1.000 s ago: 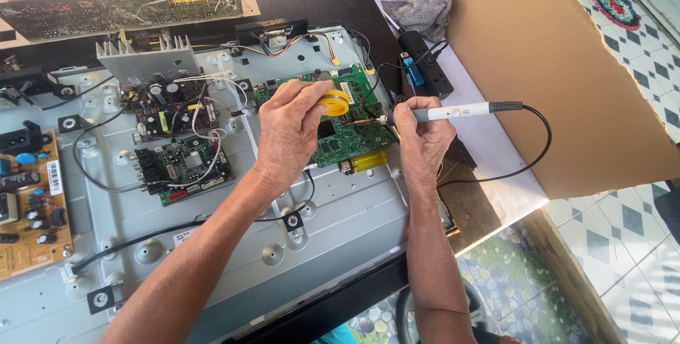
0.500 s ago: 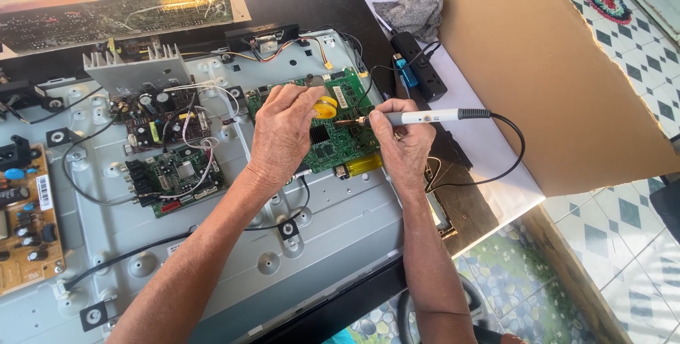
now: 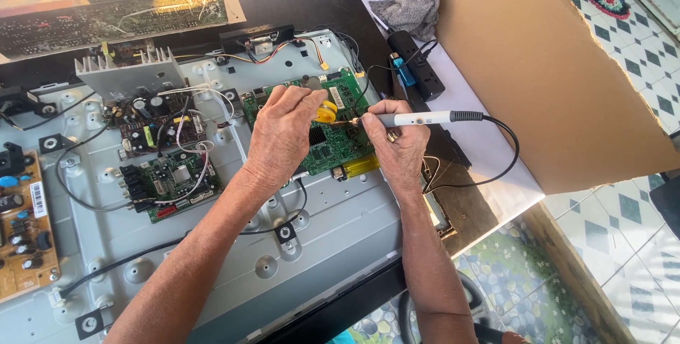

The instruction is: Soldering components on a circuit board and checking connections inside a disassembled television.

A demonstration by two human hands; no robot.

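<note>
A soldering iron (image 3: 418,118) is gripped by the right hand (image 3: 400,147), a yellow reel (image 3: 326,111) by the left hand (image 3: 283,135); a slip could bridge contacts on the green circuit board (image 3: 333,147).

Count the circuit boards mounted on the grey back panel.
4: green board under both hands, small green board centre-left, dark board with heatsink above it, tan board at left edge. Others may be hidden.

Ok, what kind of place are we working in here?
Probably a small home electronics repair bench. An opened flat-panel TV back lies on the table with a green circuit board exposed, the right hand holds a soldering iron, and a patterned tiled floor lies beside it.
</note>
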